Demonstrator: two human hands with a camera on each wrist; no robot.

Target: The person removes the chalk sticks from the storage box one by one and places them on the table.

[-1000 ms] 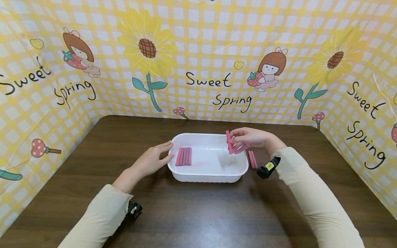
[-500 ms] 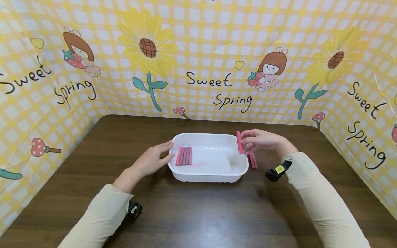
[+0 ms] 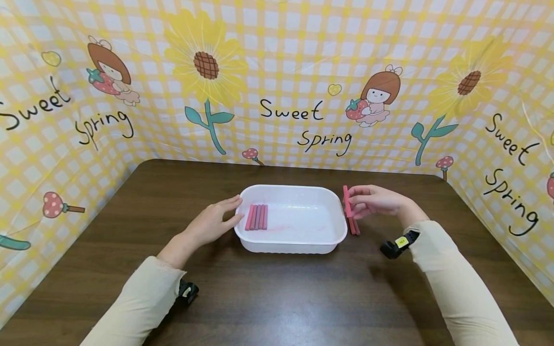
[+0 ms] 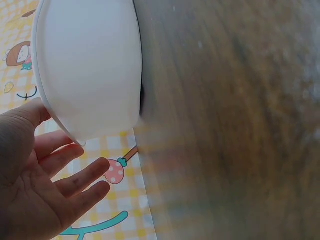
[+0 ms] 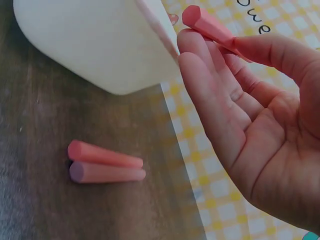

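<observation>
We see one pink stick point(image 3: 346, 201) pinched in the right hand point(image 3: 375, 199), just right of the white tub point(image 3: 290, 247). Below, two sticks point(image 5: 107, 172) lie on the table point(image 3: 277, 298). More sticks point(image 3: 258, 217) line the tub's left end, where the left hand point(image 3: 215, 222), fingers spread, touches the rim.

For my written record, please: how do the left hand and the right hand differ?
The left hand touches the white tray; the right hand pinches a pink stick. The left hand is at the tray's left end; the right hand, beside its right end. Both are bare.
</observation>
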